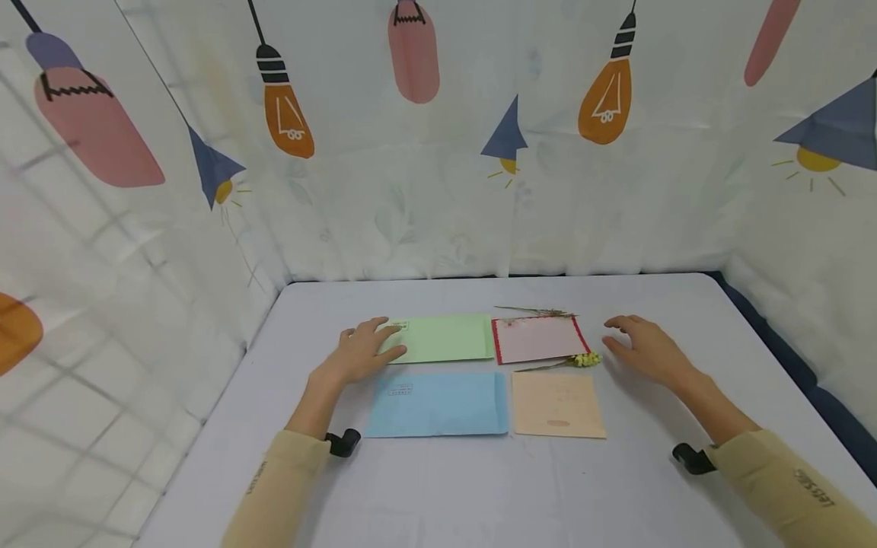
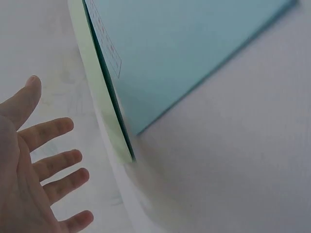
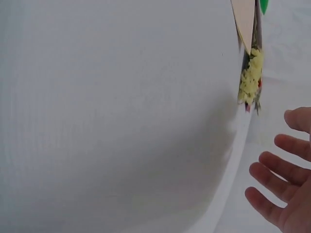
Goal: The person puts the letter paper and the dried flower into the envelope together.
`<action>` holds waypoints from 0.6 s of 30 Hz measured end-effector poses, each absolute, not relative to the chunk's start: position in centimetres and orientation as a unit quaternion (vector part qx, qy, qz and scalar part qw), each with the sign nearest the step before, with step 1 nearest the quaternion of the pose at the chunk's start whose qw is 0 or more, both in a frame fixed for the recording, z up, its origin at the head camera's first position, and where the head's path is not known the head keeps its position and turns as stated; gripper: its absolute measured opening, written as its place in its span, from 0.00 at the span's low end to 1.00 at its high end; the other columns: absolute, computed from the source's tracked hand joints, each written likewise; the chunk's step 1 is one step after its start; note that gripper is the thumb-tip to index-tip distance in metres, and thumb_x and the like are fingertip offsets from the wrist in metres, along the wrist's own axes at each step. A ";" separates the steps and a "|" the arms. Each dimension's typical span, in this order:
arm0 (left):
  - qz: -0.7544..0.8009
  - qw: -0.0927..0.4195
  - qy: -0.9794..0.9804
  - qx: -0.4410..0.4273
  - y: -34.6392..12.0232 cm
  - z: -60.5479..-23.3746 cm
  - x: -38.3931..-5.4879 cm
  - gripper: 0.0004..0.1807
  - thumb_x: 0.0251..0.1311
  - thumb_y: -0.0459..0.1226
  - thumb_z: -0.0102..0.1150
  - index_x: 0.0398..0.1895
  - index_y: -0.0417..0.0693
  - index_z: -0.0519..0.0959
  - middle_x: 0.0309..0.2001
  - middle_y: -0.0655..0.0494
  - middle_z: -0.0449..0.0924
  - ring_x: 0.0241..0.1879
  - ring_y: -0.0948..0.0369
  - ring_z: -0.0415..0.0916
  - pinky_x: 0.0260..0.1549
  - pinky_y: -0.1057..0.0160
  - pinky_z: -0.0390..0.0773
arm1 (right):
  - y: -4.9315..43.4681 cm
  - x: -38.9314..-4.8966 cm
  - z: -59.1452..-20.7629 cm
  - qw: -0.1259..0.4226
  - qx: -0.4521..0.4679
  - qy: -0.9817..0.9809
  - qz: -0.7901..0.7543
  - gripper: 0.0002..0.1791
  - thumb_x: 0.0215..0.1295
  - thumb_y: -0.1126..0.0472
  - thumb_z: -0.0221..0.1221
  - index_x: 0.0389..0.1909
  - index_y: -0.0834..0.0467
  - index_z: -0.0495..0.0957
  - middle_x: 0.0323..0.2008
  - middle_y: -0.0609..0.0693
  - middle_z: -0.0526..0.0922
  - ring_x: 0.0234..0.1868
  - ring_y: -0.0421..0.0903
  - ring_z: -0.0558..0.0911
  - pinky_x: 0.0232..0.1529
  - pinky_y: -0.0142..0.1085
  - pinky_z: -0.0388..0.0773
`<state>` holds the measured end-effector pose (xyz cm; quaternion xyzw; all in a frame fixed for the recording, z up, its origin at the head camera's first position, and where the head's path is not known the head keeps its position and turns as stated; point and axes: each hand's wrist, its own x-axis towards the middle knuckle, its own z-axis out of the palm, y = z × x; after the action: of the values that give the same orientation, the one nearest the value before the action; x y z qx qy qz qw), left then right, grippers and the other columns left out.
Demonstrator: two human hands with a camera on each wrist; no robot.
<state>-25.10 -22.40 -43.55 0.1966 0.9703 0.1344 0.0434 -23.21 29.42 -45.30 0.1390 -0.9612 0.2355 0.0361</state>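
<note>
My left hand (image 1: 361,352), fingers spread, hovers at the left end of a green envelope (image 1: 445,339) and overlaps it in the head view. The left wrist view shows that hand apart from the paper, holding nothing. My right hand (image 1: 647,350) hangs with relaxed fingers to the right of a pink card with a red border (image 1: 541,340). Beside the card's lower right corner lies a yellow flower sprig (image 1: 585,359), closest to the right hand. Nearer to me are a blue envelope (image 1: 438,406) and a tan envelope (image 1: 558,406), side by side.
A thin dried sprig (image 1: 537,310) lies along the card's far edge. All the papers rest on a white-covered table (image 1: 438,487). Behind it and at the sides hang white curtains (image 1: 425,198) printed with lamps and bulbs.
</note>
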 end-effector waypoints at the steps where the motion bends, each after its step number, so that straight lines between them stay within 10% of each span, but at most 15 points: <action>1: 0.136 0.041 0.969 0.203 -22.2 -43.5 -25.1 0.35 0.76 0.58 0.49 0.75 0.47 0.69 0.75 0.37 0.60 0.73 0.38 0.57 0.64 0.29 0.54 | 29.1 -23.2 -45.2 0.041 0.143 -0.959 0.240 0.22 0.75 0.59 0.61 0.60 0.70 0.76 0.57 0.70 0.78 0.57 0.69 0.77 0.55 0.63 0.74; 18: 0.144 0.056 0.950 0.270 -18.5 -43.7 -23.5 0.35 0.74 0.58 0.52 0.76 0.49 0.69 0.74 0.40 0.63 0.73 0.44 0.59 0.63 0.34 0.60 | 25.5 -22.7 -45.8 0.057 0.167 -0.919 0.353 0.17 0.71 0.61 0.64 0.54 0.67 0.79 0.47 0.58 0.84 0.47 0.55 0.83 0.45 0.49 0.82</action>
<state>-23.46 -18.54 -43.68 0.2703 0.9503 0.1438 0.0557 -22.71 25.47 -45.79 0.1673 -0.9188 0.3528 0.0573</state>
